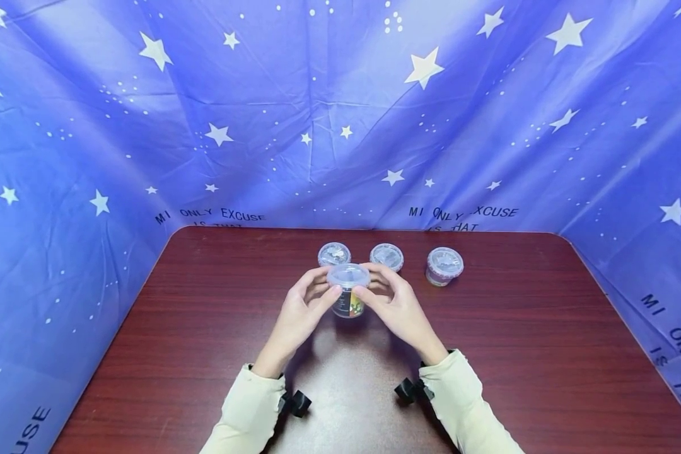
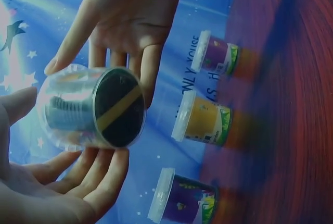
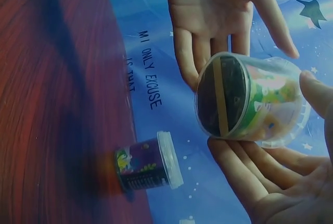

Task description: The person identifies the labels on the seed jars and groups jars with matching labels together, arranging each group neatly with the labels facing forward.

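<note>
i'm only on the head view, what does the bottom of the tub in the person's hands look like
Observer: From the left wrist view, the held tub has a dark underside with a yellowish stripe across it.
Operator: ok and what color is the side of the middle one standing behind
Observer: Mostly yellow; that middle tub shows its side in the left wrist view.
Operator: anything covering that dark underside
Observer: No, in the right wrist view neither the left hand nor the right hand crosses it.
</note>
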`<state>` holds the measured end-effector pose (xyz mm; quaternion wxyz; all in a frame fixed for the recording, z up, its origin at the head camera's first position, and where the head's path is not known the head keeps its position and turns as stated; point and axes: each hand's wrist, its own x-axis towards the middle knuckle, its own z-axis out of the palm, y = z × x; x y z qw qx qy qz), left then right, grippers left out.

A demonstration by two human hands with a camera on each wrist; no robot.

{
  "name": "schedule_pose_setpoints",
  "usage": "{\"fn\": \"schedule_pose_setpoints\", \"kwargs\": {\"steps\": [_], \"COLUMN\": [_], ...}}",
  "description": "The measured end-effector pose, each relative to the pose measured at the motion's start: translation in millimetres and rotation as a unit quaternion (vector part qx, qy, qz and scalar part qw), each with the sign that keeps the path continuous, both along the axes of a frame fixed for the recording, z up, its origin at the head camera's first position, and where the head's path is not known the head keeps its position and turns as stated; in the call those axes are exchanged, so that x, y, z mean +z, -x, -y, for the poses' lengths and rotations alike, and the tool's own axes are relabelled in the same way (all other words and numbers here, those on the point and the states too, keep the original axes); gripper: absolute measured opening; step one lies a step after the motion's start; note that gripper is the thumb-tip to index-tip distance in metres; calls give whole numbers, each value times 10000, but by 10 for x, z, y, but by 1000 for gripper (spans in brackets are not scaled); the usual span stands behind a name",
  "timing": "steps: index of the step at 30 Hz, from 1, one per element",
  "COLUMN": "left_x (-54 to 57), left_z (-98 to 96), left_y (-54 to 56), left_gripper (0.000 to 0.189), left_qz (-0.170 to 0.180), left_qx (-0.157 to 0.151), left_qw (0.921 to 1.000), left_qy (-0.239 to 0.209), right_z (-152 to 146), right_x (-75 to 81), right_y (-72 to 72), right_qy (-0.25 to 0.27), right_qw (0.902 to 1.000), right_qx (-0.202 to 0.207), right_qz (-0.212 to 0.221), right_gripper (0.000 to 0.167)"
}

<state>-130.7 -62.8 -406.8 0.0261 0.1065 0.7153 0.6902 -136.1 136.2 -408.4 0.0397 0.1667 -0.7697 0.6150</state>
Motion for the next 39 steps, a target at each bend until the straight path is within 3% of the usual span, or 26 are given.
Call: {"fn": "schedule_pose_setpoints", "kwargs": {"steps": [7,14,23,30,35,39], "left_x": [-22,-22,-56,-50,-39,-30], "left_z": [-30,2,122,142,138,117], "left_y": [15,33,70,57,59,55], "left_gripper": [47,45,43,45,46,43], "left_qz": [0,122,152,378,412,417], "left_qx": [142,3,-511,-991,-919,-632], "left_qw": [9999,9999,9978,9897,9905,9937], "left_qy": [-88,-36,-386,-964,-932,-830], "right_z": [41,2,-83,-86,-64,-52], "right_x": [24,33,92,102,99,91], "right_y": [-27,-32,-23,-23,-27,-21], "right_qy": [61,-128,178,361,357,248], "right_qw": [10000,9999,9980,9932,9951,9979], "right_qx": [-36,20,593,1084,905,587], "right_qz": [62,-29,119,213,168,113], "right_gripper": [40,35,34,40,39,39]}}
